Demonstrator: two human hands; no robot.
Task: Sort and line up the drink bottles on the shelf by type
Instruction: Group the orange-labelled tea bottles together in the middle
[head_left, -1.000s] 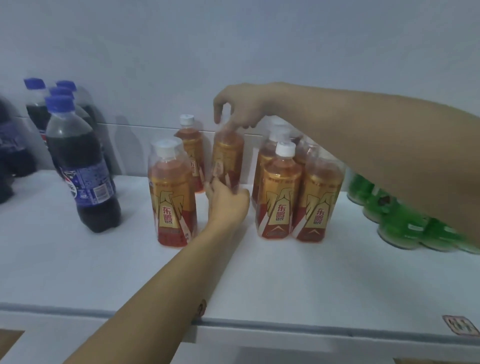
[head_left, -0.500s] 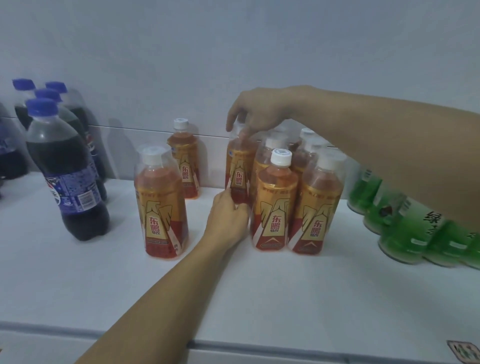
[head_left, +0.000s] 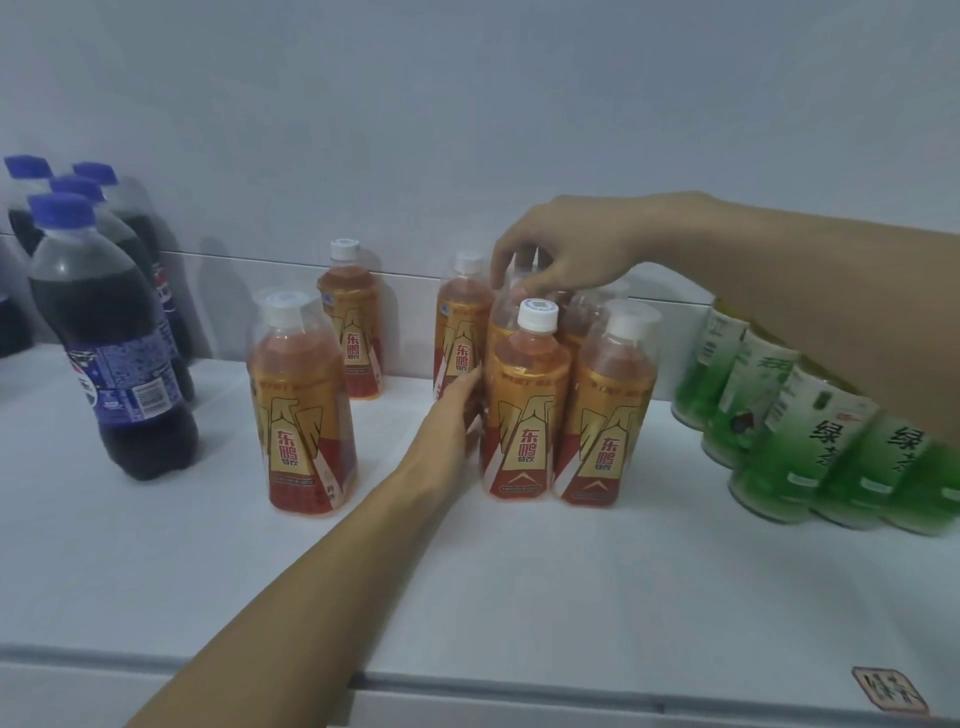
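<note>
The right hand (head_left: 566, 249) reaches in from above and pinches the top of an orange energy-drink bottle in the middle of the cluster (head_left: 545, 395), fingertips curled down round its cap, a grip that seems meant to steer the bottle from the top; the left hand (head_left: 454, 415) lies low against the cluster's left side, fingers fairly straight and pressed to the lower body of a bottle there, apparently to nudge it snug against its neighbours; whether the thumb wraps behind, I cannot tell.

The orange bottles stand upright mid-shelf; the front two (head_left: 524, 410) and (head_left: 605, 415) touch side by side, with more packed close behind them; two strays stand apart to the left, one near the front (head_left: 304, 415) and one by the back wall (head_left: 353, 332); in my judgement these still need bringing into the group.

Each holds amber-orange liquid to the shoulder, with gold and red labels and white caps under clear overcaps; all look sealed.

The cola bottles (head_left: 114, 343), dark and nearly full with blue caps, stand grouped at the left of the white shelf (head_left: 519, 597); the green tea bottles (head_left: 810, 452) sit in tight rows at the right, partly hidden under the right forearm.
</note>
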